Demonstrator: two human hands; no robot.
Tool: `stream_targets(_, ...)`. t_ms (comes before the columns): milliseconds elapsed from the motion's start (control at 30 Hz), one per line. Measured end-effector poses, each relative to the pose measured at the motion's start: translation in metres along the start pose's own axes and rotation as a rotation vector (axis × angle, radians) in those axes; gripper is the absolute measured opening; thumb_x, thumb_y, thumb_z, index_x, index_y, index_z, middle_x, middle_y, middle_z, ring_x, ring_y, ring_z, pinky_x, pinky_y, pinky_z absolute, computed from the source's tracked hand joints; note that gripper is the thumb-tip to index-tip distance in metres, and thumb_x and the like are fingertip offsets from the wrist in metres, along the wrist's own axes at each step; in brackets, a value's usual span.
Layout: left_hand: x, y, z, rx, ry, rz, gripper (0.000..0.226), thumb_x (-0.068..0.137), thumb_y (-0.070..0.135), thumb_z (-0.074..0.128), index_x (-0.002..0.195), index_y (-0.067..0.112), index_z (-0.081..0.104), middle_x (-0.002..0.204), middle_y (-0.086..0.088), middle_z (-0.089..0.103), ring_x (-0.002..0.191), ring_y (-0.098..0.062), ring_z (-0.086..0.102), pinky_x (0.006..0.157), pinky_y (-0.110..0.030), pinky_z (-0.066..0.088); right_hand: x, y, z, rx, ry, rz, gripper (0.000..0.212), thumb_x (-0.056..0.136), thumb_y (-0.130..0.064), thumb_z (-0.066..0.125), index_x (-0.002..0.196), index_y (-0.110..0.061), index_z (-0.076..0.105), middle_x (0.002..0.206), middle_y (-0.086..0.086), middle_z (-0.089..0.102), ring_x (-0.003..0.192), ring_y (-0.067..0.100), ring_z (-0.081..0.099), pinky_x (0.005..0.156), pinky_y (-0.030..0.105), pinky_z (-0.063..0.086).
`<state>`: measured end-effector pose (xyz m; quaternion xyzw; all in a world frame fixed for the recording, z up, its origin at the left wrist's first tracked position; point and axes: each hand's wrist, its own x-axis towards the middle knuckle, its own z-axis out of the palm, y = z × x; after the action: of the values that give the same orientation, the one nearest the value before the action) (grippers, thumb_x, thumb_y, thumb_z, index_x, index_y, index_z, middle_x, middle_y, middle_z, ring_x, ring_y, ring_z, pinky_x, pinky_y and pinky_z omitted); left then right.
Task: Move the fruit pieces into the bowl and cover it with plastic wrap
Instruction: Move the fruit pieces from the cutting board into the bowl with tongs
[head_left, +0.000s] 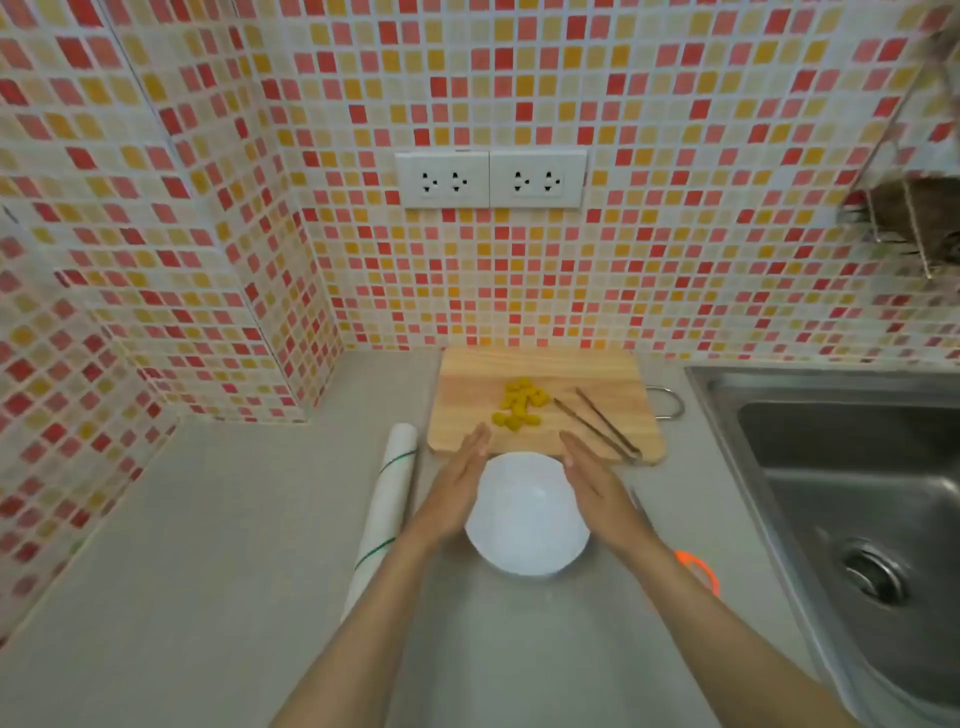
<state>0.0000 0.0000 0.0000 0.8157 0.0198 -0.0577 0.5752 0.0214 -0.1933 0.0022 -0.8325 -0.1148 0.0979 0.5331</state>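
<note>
Flat hands flank an empty bowl on the worktop.

Left hand (460, 486) and right hand (592, 486) are open, palms against the bowl (524, 519) sides. Fruit (519, 405) lies on the board (467, 410) just behind, tongs (597, 423) beside it. Wrap roll (387, 514) lies left; sink (727, 395) edge bounds the right. Bare worktop (208, 545) spreads left and near.

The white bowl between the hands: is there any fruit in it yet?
Empty. The white bowl shows only its bare inside; the yellow fruit pieces all lie on the wooden cutting board behind it.
</note>
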Motion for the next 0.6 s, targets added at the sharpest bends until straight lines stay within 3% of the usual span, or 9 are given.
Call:
stream_targets(133, -0.011, -0.007, 0.020, -0.244, 0.170, -0.051, 0.043, 0.101, 0.030, 0.031, 0.142, 0.019, 0.038, 0.149, 0.005, 0.038, 0.136, -0.007, 0.034, 0.115, -0.027, 0.023, -0.013, 0.004, 0.011, 0.303, 0.116, 0.068, 0.043, 0.099, -0.025, 0.035, 0.141, -0.016, 0.035, 0.147, -0.004, 0.037, 0.135, 0.009, 0.032, 0.113, 0.028, 0.024)
stream_targets(233, -0.012, -0.008, 0.032, -0.409, 0.319, -0.088, 0.037, 0.101, 0.030, 0.032, 0.126, 0.023, 0.057, 0.131, 0.002, 0.058, 0.119, -0.010, 0.053, 0.099, -0.021, 0.040, -0.015, 0.011, 0.025, 0.421, 0.191, 0.078, 0.038, 0.099, -0.025, 0.034, 0.136, -0.020, 0.042, 0.138, -0.004, 0.047, 0.128, 0.011, 0.041, 0.108, 0.029, 0.031)
stream_targets(333, -0.009, -0.005, 0.037, -0.572, 0.413, -0.127, 0.041, 0.102, 0.028, 0.030, 0.104, 0.020, 0.069, 0.113, -0.004, 0.068, 0.105, -0.017, 0.062, 0.087, -0.023, 0.048, -0.012, 0.019, 0.029, 0.434, 0.194, 0.085, 0.033, 0.099, -0.026, 0.033, 0.130, -0.029, 0.046, 0.130, -0.008, 0.051, 0.121, 0.009, 0.046, 0.101, 0.026, 0.034)
stream_targets(400, -0.009, -0.007, 0.036, -0.576, 0.426, -0.151, 0.047, 0.102, 0.032, 0.026, 0.104, 0.018, 0.071, 0.113, -0.004, 0.070, 0.104, -0.018, 0.063, 0.083, -0.021, 0.049, -0.007, 0.022, 0.024, 0.343, 0.162, 0.088, 0.035, 0.099, -0.029, 0.033, 0.129, -0.027, 0.050, 0.129, -0.010, 0.053, 0.120, 0.007, 0.048, 0.098, 0.018, 0.035)
stream_targets(467, -0.008, -0.010, 0.035, -0.566, 0.428, -0.156, 0.050, 0.101, 0.036, 0.025, 0.108, 0.017, 0.071, 0.115, -0.003, 0.070, 0.105, -0.016, 0.063, 0.086, -0.024, 0.048, 0.006, 0.021, 0.010, 0.133, 0.251, 0.007, 0.034, 0.098, -0.025, 0.038, 0.127, -0.018, 0.054, 0.127, -0.003, 0.057, 0.118, 0.009, 0.050, 0.096, 0.013, 0.036)
stream_targets(533, -0.008, -0.010, 0.035, -0.545, 0.426, -0.159, 0.052, 0.101, 0.037, 0.024, 0.112, 0.015, 0.070, 0.116, -0.002, 0.069, 0.105, -0.012, 0.063, 0.086, -0.025, 0.047, 0.028, 0.020, -0.010, -0.162, 0.417, -0.077, 0.032, 0.095, -0.015, 0.044, 0.124, -0.005, 0.054, 0.122, 0.014, 0.059, 0.115, 0.026, 0.051, 0.097, 0.030, 0.039)
stream_targets(600, -0.008, -0.010, 0.036, -0.553, 0.426, -0.172, 0.053, 0.101, 0.038, 0.023, 0.113, 0.015, 0.070, 0.116, 0.001, 0.069, 0.105, -0.007, 0.063, 0.086, -0.024, 0.047, 0.052, 0.023, -0.028, -0.447, 0.486, -0.016, 0.038, 0.091, -0.015, 0.051, 0.126, 0.001, 0.049, 0.125, 0.023, 0.053, 0.117, 0.037, 0.045, 0.098, 0.043, 0.036)
